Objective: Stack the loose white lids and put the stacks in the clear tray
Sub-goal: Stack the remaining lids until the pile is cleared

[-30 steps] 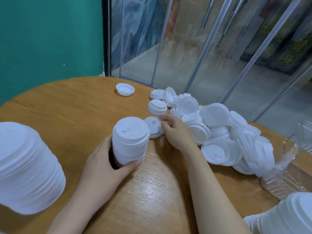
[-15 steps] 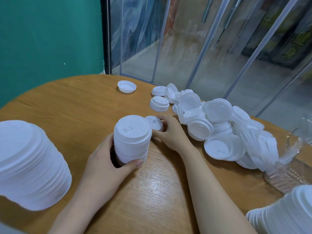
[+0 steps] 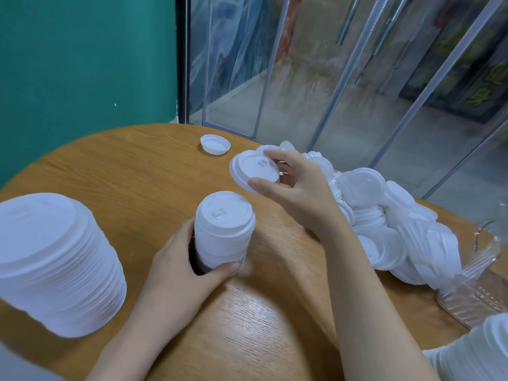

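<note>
Lifted off the wooden table [image 3: 115,171] since a second ago, the right hand [image 3: 299,193] now pinches a single lid [image 3: 254,171] in the air, tilted, above the small stack [image 3: 224,229]; the left hand [image 3: 178,270] grips that stack upright; loose lids [image 3: 390,215] lie heaped beside the clear tray [image 3: 478,284] at right.

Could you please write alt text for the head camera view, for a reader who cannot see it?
A person's right hand holds a white lid above a short stack of lids that the left hand grips on a round wooden table. Loose lids are heaped to the right, beside a clear tray.
</note>
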The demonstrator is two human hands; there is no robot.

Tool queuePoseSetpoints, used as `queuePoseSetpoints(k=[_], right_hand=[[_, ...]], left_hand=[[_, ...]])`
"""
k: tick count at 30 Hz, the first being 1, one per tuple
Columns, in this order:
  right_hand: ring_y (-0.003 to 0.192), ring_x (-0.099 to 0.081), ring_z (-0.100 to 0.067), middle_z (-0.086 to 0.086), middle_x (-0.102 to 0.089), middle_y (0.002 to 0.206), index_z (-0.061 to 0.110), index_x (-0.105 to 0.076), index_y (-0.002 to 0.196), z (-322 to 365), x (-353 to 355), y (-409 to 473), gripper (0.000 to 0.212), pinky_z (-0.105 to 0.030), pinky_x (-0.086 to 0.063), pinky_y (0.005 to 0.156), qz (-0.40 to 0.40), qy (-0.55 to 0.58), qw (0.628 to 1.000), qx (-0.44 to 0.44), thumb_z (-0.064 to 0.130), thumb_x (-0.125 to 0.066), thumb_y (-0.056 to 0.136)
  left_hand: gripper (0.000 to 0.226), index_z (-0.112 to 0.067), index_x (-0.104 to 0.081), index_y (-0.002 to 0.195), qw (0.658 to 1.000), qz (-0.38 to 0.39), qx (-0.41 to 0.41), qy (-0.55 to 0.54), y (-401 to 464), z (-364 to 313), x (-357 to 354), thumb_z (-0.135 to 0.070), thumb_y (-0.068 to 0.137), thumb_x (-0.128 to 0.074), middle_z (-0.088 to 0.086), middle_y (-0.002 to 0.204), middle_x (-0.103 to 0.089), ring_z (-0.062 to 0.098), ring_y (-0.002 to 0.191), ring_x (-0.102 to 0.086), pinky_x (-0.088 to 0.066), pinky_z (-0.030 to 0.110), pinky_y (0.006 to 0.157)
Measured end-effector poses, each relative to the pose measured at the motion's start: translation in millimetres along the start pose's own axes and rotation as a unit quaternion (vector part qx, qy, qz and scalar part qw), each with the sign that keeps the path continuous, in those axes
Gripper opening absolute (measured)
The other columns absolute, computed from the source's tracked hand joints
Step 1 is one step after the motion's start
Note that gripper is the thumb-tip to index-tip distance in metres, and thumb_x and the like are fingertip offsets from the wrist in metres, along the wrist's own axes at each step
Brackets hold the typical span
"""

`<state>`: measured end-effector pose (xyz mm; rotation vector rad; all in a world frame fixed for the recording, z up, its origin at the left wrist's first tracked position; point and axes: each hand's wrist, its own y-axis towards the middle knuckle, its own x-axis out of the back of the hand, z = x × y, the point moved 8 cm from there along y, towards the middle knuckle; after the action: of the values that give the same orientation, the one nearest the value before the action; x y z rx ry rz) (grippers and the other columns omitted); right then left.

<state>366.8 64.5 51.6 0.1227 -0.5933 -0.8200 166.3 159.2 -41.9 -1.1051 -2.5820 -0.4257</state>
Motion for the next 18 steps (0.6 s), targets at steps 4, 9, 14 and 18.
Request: queuePoseSetpoints(k=[4, 9, 14, 18], right_hand=[[0.117, -0.064, -0.010, 0.009, -0.066, 0.116, 0.038, -0.068, 0.116, 36, -16, -12, 0.047, -0.035, -0.053, 0.101, 0.114, -0.022, 0.992, 0.043, 0.039, -0.090, 0.075], [0.113, -0.062, -0.005, 0.013, -0.067, 0.114, 0.029, -0.072, 0.115, 40, -33, -21, 0.050, -0.031, -0.052, 0.102, 0.196, -0.080, 0.977, 0.010, 0.040, -0.092, 0.071], [0.115, -0.062, -0.003, 0.017, -0.069, 0.115, 0.028, -0.072, 0.119, 42, -35, -23, 0.056, -0.031, -0.051, 0.102, 0.216, -0.102, 0.971, 0.003, 0.041, -0.092, 0.069], [0.115, -0.061, 0.003, 0.024, -0.069, 0.115, 0.039, -0.068, 0.113, 50, -32, -25, 0.050, -0.020, -0.048, 0.101, 0.213, -0.107, 0.971, 0.013, 0.039, -0.092, 0.069]], left_hand=[[0.064, -0.053, -0.054, 0.116, 1.000, 0.000, 0.003, -0.003, 0, 1, -1, -0.043, 0.066, -0.091, -0.030, 0.113, -0.065, -0.014, 0.106, -0.057, -0.043, 0.013, 0.080], [0.065, -0.055, -0.052, 0.116, 1.000, -0.003, 0.001, -0.001, 0, 2, 0, -0.041, 0.067, -0.091, -0.030, 0.112, -0.064, -0.013, 0.105, -0.058, -0.044, 0.013, 0.078], [0.068, -0.062, -0.048, 0.116, 1.000, -0.001, -0.009, -0.004, 2, 2, 0, -0.040, 0.068, -0.091, -0.036, 0.114, -0.061, -0.016, 0.107, -0.055, -0.042, 0.003, 0.077], [0.070, -0.059, -0.049, 0.120, 1.000, -0.005, -0.009, 0.000, 2, 3, 0, -0.042, 0.067, -0.091, -0.035, 0.114, -0.060, -0.014, 0.107, -0.055, -0.043, 0.006, 0.078]])
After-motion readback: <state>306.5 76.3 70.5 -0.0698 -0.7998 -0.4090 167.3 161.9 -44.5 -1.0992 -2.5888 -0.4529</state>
